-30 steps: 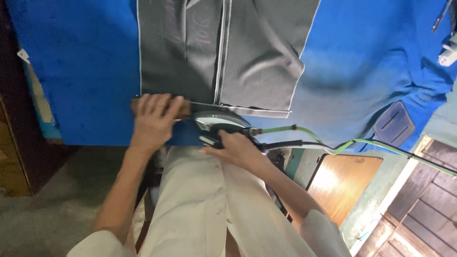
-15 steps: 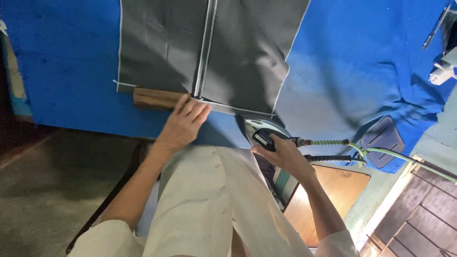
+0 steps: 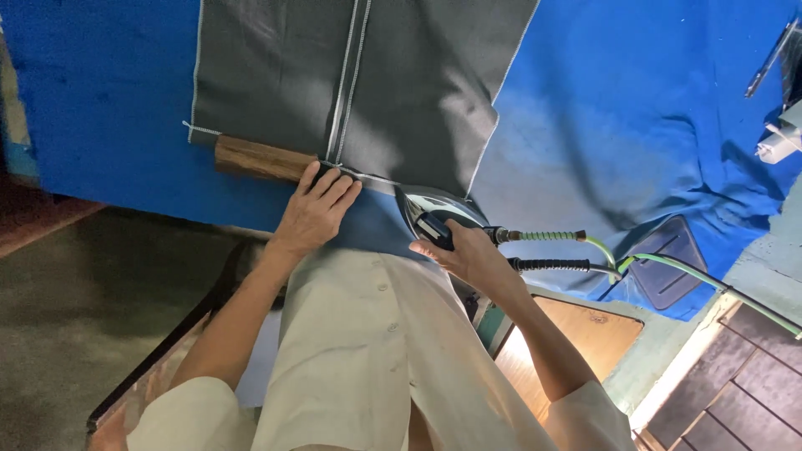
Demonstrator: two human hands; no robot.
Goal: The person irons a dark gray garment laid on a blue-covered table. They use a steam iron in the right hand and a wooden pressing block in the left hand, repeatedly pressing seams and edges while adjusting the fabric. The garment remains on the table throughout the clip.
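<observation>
Blue cloth covers the worktop (image 3: pixel 109 100). Grey fabric (image 3: pixel 418 92) with a pale seam lies flat on it. A wood block (image 3: pixel 259 159) pokes out from under the fabric's near edge, lying long along that edge. The left hand (image 3: pixel 316 213) rests flat by the block, fingers (image 3: pixel 338 188) spread, gripping nothing. The right hand (image 3: pixel 468 250) is closed round the iron (image 3: pixel 434 213) handle. The iron's tip points at the seam. Two hoses (image 3: pixel 551 250) run off to the right. A dark pad (image 3: pixel 668 263) sits near the worktop corner.
</observation>
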